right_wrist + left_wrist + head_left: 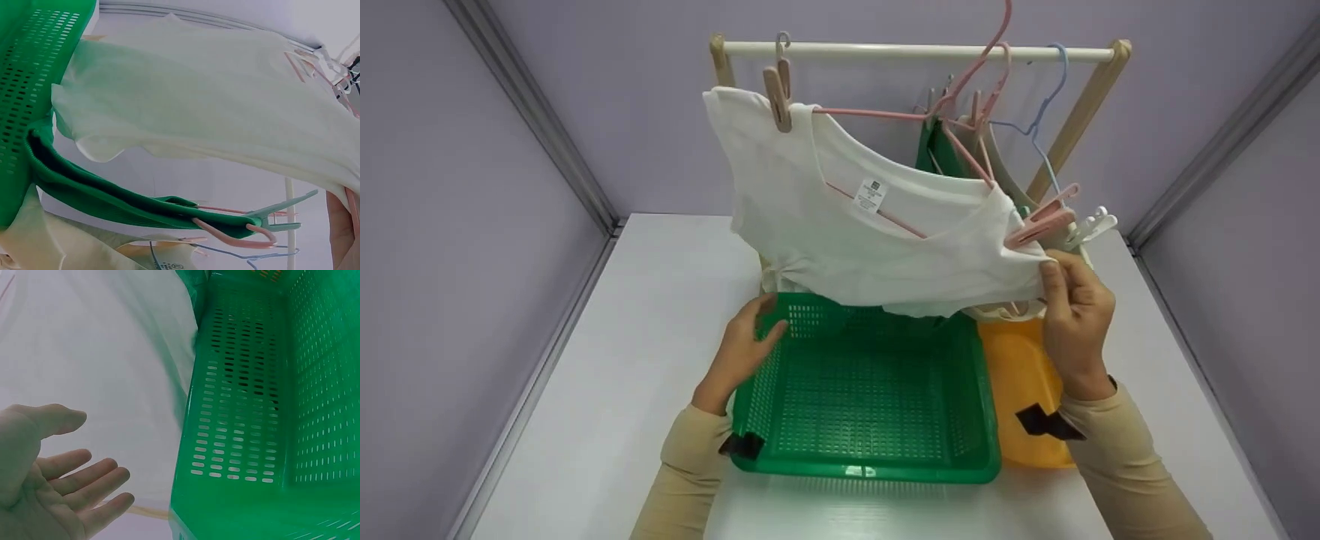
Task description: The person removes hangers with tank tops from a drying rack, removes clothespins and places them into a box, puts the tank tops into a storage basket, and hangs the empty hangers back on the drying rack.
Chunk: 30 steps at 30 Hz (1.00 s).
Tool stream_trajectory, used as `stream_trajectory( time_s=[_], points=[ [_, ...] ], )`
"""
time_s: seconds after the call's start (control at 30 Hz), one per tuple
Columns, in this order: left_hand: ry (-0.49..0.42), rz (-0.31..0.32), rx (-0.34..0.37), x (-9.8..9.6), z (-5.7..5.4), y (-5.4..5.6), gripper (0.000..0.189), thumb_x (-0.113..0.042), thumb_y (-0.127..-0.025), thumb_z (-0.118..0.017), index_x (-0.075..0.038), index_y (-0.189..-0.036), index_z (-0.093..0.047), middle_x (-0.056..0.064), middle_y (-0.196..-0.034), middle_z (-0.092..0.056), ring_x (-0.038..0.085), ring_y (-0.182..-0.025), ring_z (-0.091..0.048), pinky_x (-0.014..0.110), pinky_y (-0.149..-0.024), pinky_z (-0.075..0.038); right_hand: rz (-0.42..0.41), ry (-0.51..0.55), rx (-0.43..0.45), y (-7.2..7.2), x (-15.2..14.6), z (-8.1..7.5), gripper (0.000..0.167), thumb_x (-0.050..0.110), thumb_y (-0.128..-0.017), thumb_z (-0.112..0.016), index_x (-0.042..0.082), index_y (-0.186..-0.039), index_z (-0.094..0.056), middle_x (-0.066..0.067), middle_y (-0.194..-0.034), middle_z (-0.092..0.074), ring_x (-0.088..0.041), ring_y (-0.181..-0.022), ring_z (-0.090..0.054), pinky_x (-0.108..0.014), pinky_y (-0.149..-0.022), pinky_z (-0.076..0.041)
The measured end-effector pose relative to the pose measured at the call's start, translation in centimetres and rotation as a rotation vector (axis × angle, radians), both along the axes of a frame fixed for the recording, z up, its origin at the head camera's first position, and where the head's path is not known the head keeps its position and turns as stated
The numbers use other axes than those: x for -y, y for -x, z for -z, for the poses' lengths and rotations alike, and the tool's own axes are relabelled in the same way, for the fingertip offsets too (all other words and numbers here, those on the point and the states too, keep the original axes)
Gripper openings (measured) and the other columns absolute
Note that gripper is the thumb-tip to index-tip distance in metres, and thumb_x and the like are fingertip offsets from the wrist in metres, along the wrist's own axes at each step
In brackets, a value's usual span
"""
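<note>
A white shirt (885, 262), on a pink hanger (870, 113), spreads above the back of a green basket (862, 472). The right hand (1076, 315) pinches the shirt's edge between thumb and fingers, near a pink clothespin (1041, 229); the left hand (742, 345) — fingers extended, thumb apart, holding nothing — is beside the basket.

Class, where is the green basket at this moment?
In the head view, the green basket stands at lower centre, below the white top, left of the orange basin and beside the left hand.
</note>
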<state>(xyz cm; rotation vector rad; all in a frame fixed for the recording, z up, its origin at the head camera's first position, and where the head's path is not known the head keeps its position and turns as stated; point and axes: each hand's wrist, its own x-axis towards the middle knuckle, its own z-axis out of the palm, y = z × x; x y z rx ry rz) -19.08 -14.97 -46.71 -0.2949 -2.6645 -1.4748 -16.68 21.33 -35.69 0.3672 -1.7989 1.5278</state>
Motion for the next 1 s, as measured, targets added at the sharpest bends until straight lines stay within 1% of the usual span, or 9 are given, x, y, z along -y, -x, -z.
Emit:
stream_trajectory(
  time_s=[0.13, 0.23, 0.37, 0.47, 0.6, 0.7, 0.77, 0.9, 1.0],
  points=[
    [-0.009, -0.018, 0.022, 0.2, 0.0, 0.3, 0.056, -0.016, -0.097, -0.057, 0.007, -0.143, -0.035, 0.027, -0.141, -0.047, 0.039, -0.133, -0.046, 0.051, -0.111, -0.040, -0.012, 0.018, -0.011, 0.0, -0.1, -0.3, 0.019, -0.005, -0.095, -0.051, -0.001, -0.096, -0.069, 0.014, -0.085, -0.072, 0.002, -0.072, -0.067, -0.010, -0.067, -0.054],
    [-0.023, -0.034, 0.041, 0.3, 0.1, 0.5, 0.057, -0.016, -0.098, -0.056, 0.007, -0.145, -0.032, 0.028, -0.142, -0.045, 0.040, -0.134, -0.044, 0.053, -0.111, -0.039, -0.026, 0.028, -0.013, -0.1, -0.3, -0.4, 0.020, -0.005, -0.095, -0.051, 0.001, -0.096, -0.069, 0.013, -0.086, -0.073, 0.001, -0.073, -0.068, -0.011, -0.067, -0.055],
    [-0.024, -0.048, 0.048, 0.5, 0.2, 0.8, 0.058, -0.015, -0.097, -0.056, 0.008, -0.145, -0.031, 0.029, -0.142, -0.044, 0.042, -0.134, -0.043, 0.054, -0.111, -0.039, -0.040, 0.055, -0.013, -0.2, -0.4, -0.7, 0.020, -0.005, -0.095, -0.051, 0.003, -0.097, -0.070, 0.011, -0.086, -0.073, -0.001, -0.074, -0.069, -0.011, -0.068, -0.056],
    [-0.017, -0.060, 0.064, 0.7, 0.3, 1.2, 0.061, -0.017, -0.098, -0.055, 0.008, -0.146, -0.027, 0.029, -0.146, -0.040, 0.042, -0.137, -0.040, 0.055, -0.112, -0.037, -0.039, 0.080, -0.016, -0.2, -0.6, -0.9, 0.020, -0.004, -0.095, -0.051, 0.004, -0.096, -0.070, 0.010, -0.084, -0.073, -0.001, -0.072, -0.069, -0.012, -0.067, -0.056],
    [-0.002, -0.100, 0.094, 0.9, 0.3, 1.9, 0.067, -0.020, -0.098, -0.054, 0.008, -0.149, -0.019, 0.028, -0.152, -0.030, 0.042, -0.142, -0.033, 0.054, -0.117, -0.031, -0.042, 0.112, -0.029, -0.2, -0.7, -1.2, 0.021, -0.004, -0.094, -0.051, 0.004, -0.094, -0.070, 0.008, -0.081, -0.073, -0.002, -0.070, -0.067, -0.012, -0.066, -0.055],
    [0.009, -0.131, 0.112, 1.1, 0.2, 2.6, 0.072, -0.020, -0.098, -0.054, 0.009, -0.150, -0.013, 0.030, -0.154, -0.025, 0.043, -0.144, -0.028, 0.054, -0.120, -0.026, -0.044, 0.114, -0.038, -0.2, -0.7, -1.2, 0.021, -0.005, -0.094, -0.051, 0.003, -0.094, -0.070, 0.007, -0.082, -0.073, -0.003, -0.070, -0.067, -0.013, -0.067, -0.055],
    [0.014, -0.144, 0.126, 1.1, 0.1, 3.0, 0.076, -0.020, -0.097, -0.054, 0.009, -0.150, -0.009, 0.030, -0.155, -0.022, 0.043, -0.145, -0.025, 0.053, -0.121, -0.024, -0.062, 0.122, -0.045, -0.2, -0.7, -1.2, 0.021, -0.005, -0.094, -0.051, 0.003, -0.094, -0.070, 0.006, -0.083, -0.073, -0.003, -0.071, -0.068, -0.013, -0.068, -0.056],
    [0.023, -0.154, 0.146, 1.2, 0.2, 3.8, 0.080, -0.021, -0.097, -0.054, 0.009, -0.151, -0.003, 0.029, -0.156, -0.019, 0.042, -0.147, -0.023, 0.053, -0.122, -0.022, -0.095, 0.139, -0.053, -0.2, -0.6, -1.1, 0.022, -0.005, -0.094, -0.050, 0.001, -0.095, -0.070, 0.005, -0.084, -0.073, -0.005, -0.073, -0.069, -0.015, -0.069, -0.057],
    [0.022, -0.152, 0.148, 1.2, 0.3, 4.3, 0.080, -0.021, -0.096, -0.054, 0.008, -0.151, -0.003, 0.029, -0.157, -0.019, 0.041, -0.147, -0.023, 0.053, -0.122, -0.022, -0.089, 0.143, -0.050, -0.2, -0.6, -1.0, 0.021, -0.005, -0.094, -0.050, 0.002, -0.094, -0.070, 0.005, -0.083, -0.073, -0.004, -0.072, -0.069, -0.014, -0.068, -0.056]
  ],
)
